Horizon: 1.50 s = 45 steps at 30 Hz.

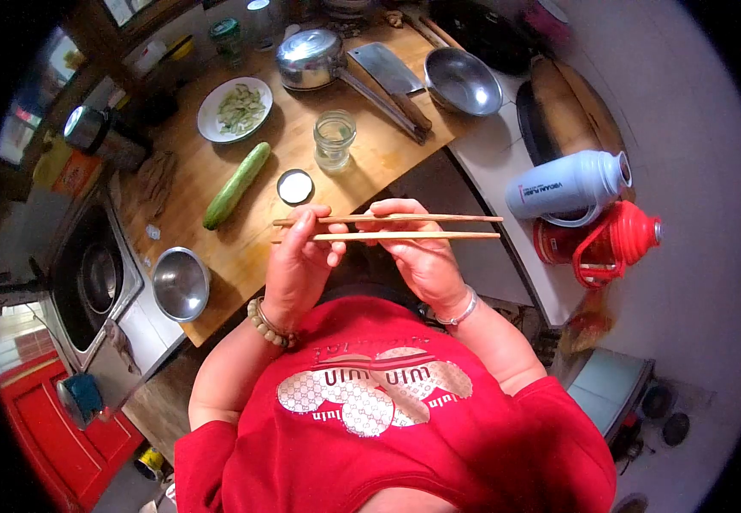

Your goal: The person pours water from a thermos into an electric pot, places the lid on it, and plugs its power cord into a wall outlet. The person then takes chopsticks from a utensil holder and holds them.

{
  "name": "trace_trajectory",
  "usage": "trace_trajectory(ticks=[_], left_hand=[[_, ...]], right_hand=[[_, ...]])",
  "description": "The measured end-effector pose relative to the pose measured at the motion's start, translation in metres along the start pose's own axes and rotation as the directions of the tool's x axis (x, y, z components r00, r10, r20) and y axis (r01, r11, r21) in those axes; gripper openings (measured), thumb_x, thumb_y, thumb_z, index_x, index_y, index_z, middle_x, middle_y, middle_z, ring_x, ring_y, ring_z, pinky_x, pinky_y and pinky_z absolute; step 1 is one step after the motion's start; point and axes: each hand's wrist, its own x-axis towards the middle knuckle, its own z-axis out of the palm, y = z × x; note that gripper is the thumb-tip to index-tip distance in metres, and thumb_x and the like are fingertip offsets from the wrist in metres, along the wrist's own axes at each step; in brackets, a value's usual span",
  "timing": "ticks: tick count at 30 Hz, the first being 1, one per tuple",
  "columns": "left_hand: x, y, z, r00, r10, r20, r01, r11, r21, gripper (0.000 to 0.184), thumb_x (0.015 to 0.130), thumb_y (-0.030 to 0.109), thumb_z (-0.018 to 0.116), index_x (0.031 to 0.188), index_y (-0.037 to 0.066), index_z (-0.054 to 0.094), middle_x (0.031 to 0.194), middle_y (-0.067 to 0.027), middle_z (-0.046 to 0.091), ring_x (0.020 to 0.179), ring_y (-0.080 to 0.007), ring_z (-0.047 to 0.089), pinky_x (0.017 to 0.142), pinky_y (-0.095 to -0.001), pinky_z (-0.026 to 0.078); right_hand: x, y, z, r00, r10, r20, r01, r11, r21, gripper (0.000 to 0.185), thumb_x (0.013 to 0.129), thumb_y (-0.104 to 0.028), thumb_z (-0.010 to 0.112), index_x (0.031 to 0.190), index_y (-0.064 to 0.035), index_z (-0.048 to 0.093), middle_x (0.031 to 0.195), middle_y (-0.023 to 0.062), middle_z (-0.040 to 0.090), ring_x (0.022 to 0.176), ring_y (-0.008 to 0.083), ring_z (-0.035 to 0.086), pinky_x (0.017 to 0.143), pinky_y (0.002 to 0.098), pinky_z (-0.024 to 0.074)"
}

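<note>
My left hand [298, 252] and my right hand [417, 256] hold a pair of wooden chopsticks [464, 226] level in front of my chest, at the counter's near edge. The two sticks lie roughly parallel with a small gap between them. My left fingers pinch one end, and my right fingers close round the middle. Just beyond my hands is a round white lid [294, 187] on the wooden board. An uncovered glass jar [335, 141] stands upright behind it. A whole cucumber [237, 185] lies to the left, near a white bowl [206, 120] of pale green slices [241, 109].
At the back are a lidded saucepan [310, 60], a cleaver [386, 68] and a metal bowl [463, 81]. Another steel bowl [181, 284] sits by the sink [123, 295] on the left. Blue [558, 184] and red [597, 244] flasks are on the right.
</note>
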Motion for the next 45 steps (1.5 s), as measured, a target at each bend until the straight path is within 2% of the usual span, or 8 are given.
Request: trace_trajectory(ticks=[2, 7, 15, 28, 30, 35, 44, 45], left_hand=[[0.000, -0.004, -0.001, 0.996, -0.058, 0.062, 0.060, 0.997, -0.038, 0.024, 0.092, 0.028, 0.046, 0.102, 0.007, 0.053, 0.079, -0.0056, 0.058, 0.061, -0.0110, 0.051, 0.051, -0.0202, 0.041], [0.002, -0.014, 0.001, 0.977, -0.123, 0.172, 0.141, 0.986, -0.094, 0.023, 0.092, 0.025, 0.045, 0.102, 0.005, 0.052, 0.080, -0.0087, 0.059, 0.064, -0.0142, 0.055, 0.053, -0.0219, 0.043], [0.004, -0.023, 0.020, 0.966, -0.170, 0.197, 0.167, 0.985, 0.034, 0.024, 0.092, 0.024, 0.044, 0.106, 0.005, 0.051, 0.085, -0.0082, 0.058, 0.064, -0.0128, 0.051, 0.052, -0.0203, 0.041], [0.013, -0.033, 0.023, 0.958, -0.186, 0.217, 0.192, 0.981, -0.006, 0.027, 0.092, 0.022, 0.045, 0.110, 0.004, 0.050, 0.085, -0.0089, 0.059, 0.065, -0.0134, 0.055, 0.053, -0.0218, 0.043], [0.015, -0.036, 0.023, 0.934, -0.149, 0.324, 0.152, 0.988, 0.018, 0.027, 0.092, 0.021, 0.045, 0.110, 0.002, 0.050, 0.083, -0.0087, 0.059, 0.061, -0.0128, 0.052, 0.052, -0.0216, 0.042], [0.015, -0.045, 0.036, 0.956, -0.180, 0.230, 0.169, 0.983, 0.069, 0.025, 0.092, 0.019, 0.043, 0.106, 0.001, 0.054, 0.078, -0.0078, 0.059, 0.057, -0.0124, 0.050, 0.049, -0.0212, 0.041], [0.025, -0.065, 0.056, 0.927, -0.265, 0.267, 0.219, 0.957, 0.190, 0.025, 0.093, 0.023, 0.043, 0.107, 0.005, 0.052, 0.074, -0.0022, 0.052, 0.051, -0.0090, 0.043, 0.045, -0.0190, 0.035], [0.027, -0.068, 0.056, 0.915, -0.287, 0.284, 0.238, 0.952, 0.195, 0.025, 0.093, 0.023, 0.043, 0.107, 0.004, 0.052, 0.075, -0.0028, 0.053, 0.052, -0.0090, 0.044, 0.045, -0.0190, 0.035]], right_hand=[[-0.003, 0.001, -0.006, 1.000, -0.022, 0.021, 0.021, 0.999, 0.046, 0.022, 0.085, -0.010, 0.059, 0.105, -0.0018, 0.053, 0.094, 0.0052, 0.058, 0.087, 0.0114, 0.057, 0.079, 0.0222, 0.0458], [-0.009, 0.001, -0.016, 0.978, -0.197, -0.066, 0.195, 0.980, -0.042, 0.013, 0.086, -0.010, 0.056, 0.098, -0.0041, 0.053, 0.097, 0.0105, 0.058, 0.084, 0.0159, 0.058, 0.077, 0.0266, 0.0479], [-0.025, -0.008, -0.031, 0.968, -0.190, -0.161, 0.197, 0.980, 0.025, 0.012, 0.088, -0.008, 0.053, 0.099, -0.0047, 0.053, 0.100, 0.0114, 0.058, 0.086, 0.0177, 0.058, 0.079, 0.0289, 0.0475], [-0.032, -0.014, -0.037, 0.954, -0.172, -0.245, 0.187, 0.982, 0.038, 0.014, 0.089, -0.006, 0.050, 0.103, -0.0045, 0.049, 0.104, 0.0116, 0.057, 0.087, 0.0172, 0.057, 0.080, 0.0286, 0.0461], [-0.033, -0.013, -0.043, 0.954, -0.180, -0.241, 0.184, 0.983, -0.007, 0.016, 0.088, -0.008, 0.052, 0.103, -0.0033, 0.047, 0.103, 0.0124, 0.057, 0.087, 0.0167, 0.057, 0.080, 0.0283, 0.0458], [-0.037, -0.013, -0.048, 0.918, -0.232, -0.321, 0.232, 0.972, -0.038, 0.012, 0.087, -0.007, 0.052, 0.098, -0.0030, 0.047, 0.096, 0.0128, 0.058, 0.086, 0.0182, 0.058, 0.079, 0.0299, 0.0477], [-0.054, -0.018, -0.060, 0.832, -0.358, -0.423, 0.319, 0.934, -0.164, 0.009, 0.088, -0.004, 0.050, 0.097, -0.0024, 0.049, 0.093, 0.0106, 0.059, 0.086, 0.0167, 0.058, 0.080, 0.0288, 0.0489], [-0.057, -0.018, -0.061, 0.822, -0.374, -0.429, 0.313, 0.927, -0.207, 0.009, 0.089, -0.008, 0.051, 0.097, -0.0031, 0.049, 0.091, 0.0063, 0.058, 0.084, 0.0135, 0.058, 0.079, 0.0258, 0.0483]])
